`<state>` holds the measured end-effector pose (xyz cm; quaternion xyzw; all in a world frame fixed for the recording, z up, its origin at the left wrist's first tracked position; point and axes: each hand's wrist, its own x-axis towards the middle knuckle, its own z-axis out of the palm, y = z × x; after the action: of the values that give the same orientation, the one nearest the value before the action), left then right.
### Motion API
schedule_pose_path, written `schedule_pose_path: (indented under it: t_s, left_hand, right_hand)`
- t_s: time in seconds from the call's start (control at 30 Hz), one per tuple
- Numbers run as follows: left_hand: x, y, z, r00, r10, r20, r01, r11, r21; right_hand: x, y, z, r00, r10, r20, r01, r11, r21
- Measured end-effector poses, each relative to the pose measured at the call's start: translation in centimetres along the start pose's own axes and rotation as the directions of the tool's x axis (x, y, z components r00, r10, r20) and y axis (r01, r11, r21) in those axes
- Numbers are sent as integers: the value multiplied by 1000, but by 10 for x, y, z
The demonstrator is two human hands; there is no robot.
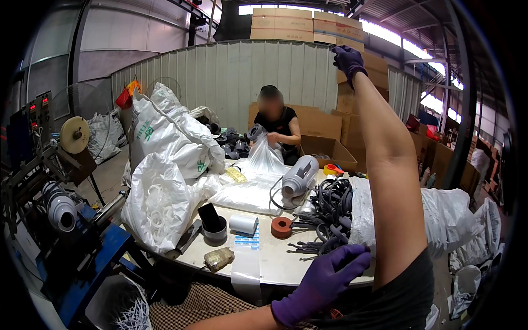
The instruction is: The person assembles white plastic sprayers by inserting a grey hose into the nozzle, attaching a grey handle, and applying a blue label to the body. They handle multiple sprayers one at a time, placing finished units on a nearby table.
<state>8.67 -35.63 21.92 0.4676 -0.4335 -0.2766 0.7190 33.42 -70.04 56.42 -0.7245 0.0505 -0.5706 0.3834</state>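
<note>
My right arm reaches up high on the right. My right hand [349,64], in a purple glove, has its fingers curled in front of the stacked boxes; whatever is in it is too small to make out. Low at the table's near edge is my left hand [325,281], also gloved in purple, its fingers half bent with a gap between them and nothing visible inside. Just beyond it lies a heap of dark grey cord-like parts [330,212], spilling from a white woven sack [362,212]. A red-brown tape roll [281,227] sits left of the heap.
On the white table [269,258] stand a grey cylindrical housing [300,176], a label roll [243,225] and a grey cup [215,234]. Across it, a person [275,124] handles a clear plastic bag [265,159]. White sacks [165,137] crowd the left, beside a machine [60,220].
</note>
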Motion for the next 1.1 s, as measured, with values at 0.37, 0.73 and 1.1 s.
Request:
schedule_pose_path:
  t_s: [0.37,0.73,1.1]
  left_hand:
    - [3,5,0,976,-206,66,211,975,-75]
    - [10,-17,-5,945,-160,285,159,987,27]
    - [-3,-2,0,960,-244,140,244,970,16]
  right_hand:
    - [19,28,-5,994,90,70,-110,908,405]
    - [4,34,4,947,319,-32,-231,746,625]
    - [-16,22,36,979,189,78,-204,864,461]
